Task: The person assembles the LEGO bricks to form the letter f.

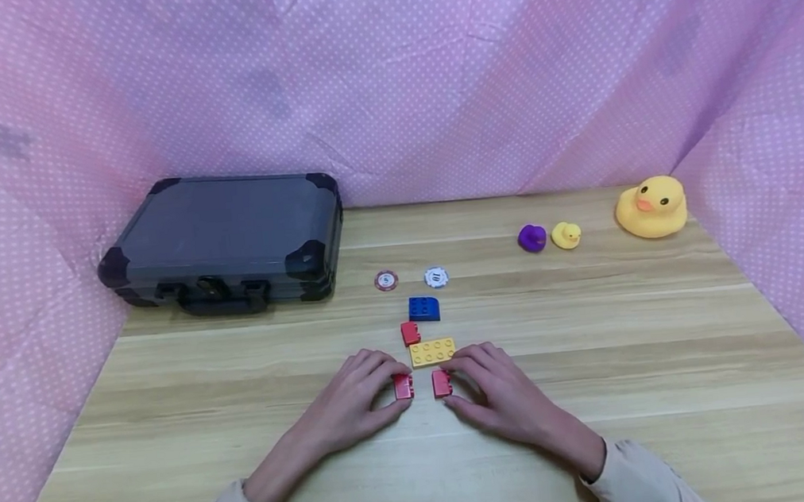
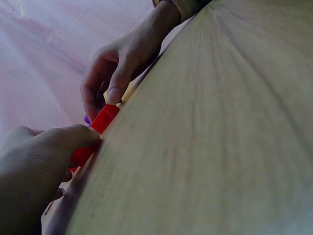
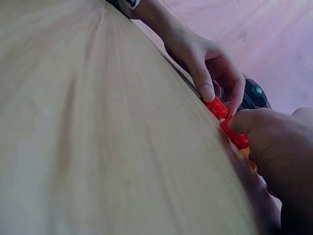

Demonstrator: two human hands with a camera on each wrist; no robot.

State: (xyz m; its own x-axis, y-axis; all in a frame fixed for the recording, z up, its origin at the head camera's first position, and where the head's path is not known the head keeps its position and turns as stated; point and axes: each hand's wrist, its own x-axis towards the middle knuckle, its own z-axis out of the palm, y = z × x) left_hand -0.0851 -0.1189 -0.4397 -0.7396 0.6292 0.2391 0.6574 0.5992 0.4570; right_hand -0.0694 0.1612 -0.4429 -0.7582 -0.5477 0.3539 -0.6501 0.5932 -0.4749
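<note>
Red bricks: two small ones sit low on the wooden table (image 1: 598, 361), a little apart, studs facing each other; not yet joined.
Left hand (image 1: 358, 402): pinches the left red brick (image 1: 403, 385) between thumb and fingers, resting on the table.
Right hand (image 1: 497, 394): pinches the right red brick (image 1: 441, 383) the same way; the wrist views show thumb tips pressed on each brick.
Gap: a narrow strip of bare wood shows between the two bricks, so I judge the pressing-together is in hand but unfinished.
Untouched pieces: the yellow plate (image 1: 432, 351) lies just beyond the hands, a third red brick (image 1: 410, 333) beside its far left corner, the blue brick (image 1: 424, 308) farther back; none is attached to anything.
Left to do: it looks like an early stage, with most pieces loose.
Elsewhere: two chips (image 1: 386, 280), a closed grey case (image 1: 221, 239), and three ducks (image 1: 649, 207) stand at the back.
</note>
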